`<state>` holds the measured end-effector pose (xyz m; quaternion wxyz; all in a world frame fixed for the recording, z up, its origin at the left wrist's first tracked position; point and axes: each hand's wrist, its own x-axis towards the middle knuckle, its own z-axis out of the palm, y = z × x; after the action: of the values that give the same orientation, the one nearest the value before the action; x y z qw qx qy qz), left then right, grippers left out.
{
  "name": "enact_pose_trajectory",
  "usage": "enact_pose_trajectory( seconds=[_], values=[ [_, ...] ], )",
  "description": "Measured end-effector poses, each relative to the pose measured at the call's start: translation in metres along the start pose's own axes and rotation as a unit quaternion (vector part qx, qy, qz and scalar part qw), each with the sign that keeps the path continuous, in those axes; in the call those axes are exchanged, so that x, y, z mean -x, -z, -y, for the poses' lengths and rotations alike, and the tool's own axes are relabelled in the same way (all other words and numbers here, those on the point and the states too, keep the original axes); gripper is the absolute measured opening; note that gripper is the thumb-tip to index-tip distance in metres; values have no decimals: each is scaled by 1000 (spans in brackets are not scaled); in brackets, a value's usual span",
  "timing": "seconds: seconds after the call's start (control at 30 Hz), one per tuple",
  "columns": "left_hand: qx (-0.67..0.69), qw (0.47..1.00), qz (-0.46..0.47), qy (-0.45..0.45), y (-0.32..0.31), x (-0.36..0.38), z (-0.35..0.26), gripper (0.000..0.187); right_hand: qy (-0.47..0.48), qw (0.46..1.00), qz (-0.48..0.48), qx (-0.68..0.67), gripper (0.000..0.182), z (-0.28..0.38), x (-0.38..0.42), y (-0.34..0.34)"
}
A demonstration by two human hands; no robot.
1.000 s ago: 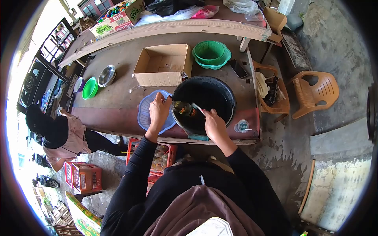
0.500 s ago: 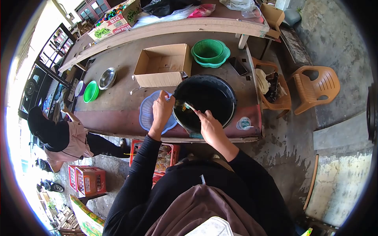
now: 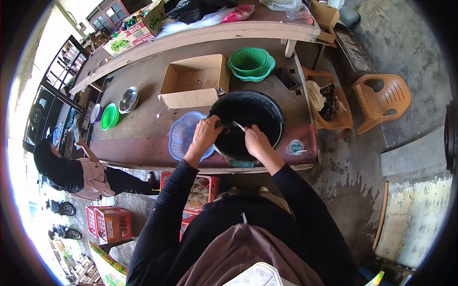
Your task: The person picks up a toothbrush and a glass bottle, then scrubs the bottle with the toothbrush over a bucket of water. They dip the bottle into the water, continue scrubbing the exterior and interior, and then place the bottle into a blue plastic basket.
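Outdoor concrete yard; long wooden table (image 3: 143, 95) carries a black tub (image 3: 248, 124), an open cardboard box (image 3: 193, 86) behind it, a green basket (image 3: 250, 62) beside the box. Since a second ago the bottle (image 3: 223, 125) sits lower inside the tub, label now hidden; left hand (image 3: 206, 136) wraps its neck end, right hand (image 3: 255, 140) pinches a brush (image 3: 238, 126) against it, so scrubbing likely continues. Legible: "BIG" on a far carton (image 3: 126, 38).
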<state>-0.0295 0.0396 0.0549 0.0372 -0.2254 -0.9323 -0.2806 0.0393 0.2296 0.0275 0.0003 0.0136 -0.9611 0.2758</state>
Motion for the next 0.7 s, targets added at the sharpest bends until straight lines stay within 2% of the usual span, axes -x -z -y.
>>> enact_pose_trajectory(
  seconds=[0.1, 0.13, 0.23, 0.37, 0.43, 0.47, 0.57, 0.6, 0.67, 0.7],
  values=[
    [-69, 997, -8, 23, -7, -15, -5, 27, 66, 993, -43, -92, 25, 13, 0, -5],
    [-115, 993, -5, 40, -7, -19, -7, 28, 65, 993, -43, -92, 25, 10, -4, -8],
    [-135, 990, -25, 35, -17, -27, -3, 29, -9, 999, 53, -5, 25, -3, -16, -12],
    [-141, 989, -4, 43, -21, -35, 2, 29, 19, 997, -8, -77, 30, 16, -4, -4],
    [-138, 985, -35, 94, -21, -38, 0, 30, 25, 996, -11, -83, 30, 23, 3, 4],
    [-139, 985, -33, 92, -19, -41, 1, 30, 29, 996, -16, -86, 30, 22, 5, 5],
    [-121, 979, -120, 111, 4, -44, -3, 32, -20, 998, 63, 0, 29, -4, -2, -8],
    [-122, 979, -121, 109, 11, -46, -1, 32, -20, 998, 61, -1, 29, 0, -1, -3],
    [-104, 971, -165, 138, 26, -47, 8, 31, 2, 996, -45, -82, 36, 17, 8, 8],
    [-79, 971, -184, 130, 34, -43, 10, 30, 60, 984, -114, -121, 41, 19, 10, 5]
  ],
)
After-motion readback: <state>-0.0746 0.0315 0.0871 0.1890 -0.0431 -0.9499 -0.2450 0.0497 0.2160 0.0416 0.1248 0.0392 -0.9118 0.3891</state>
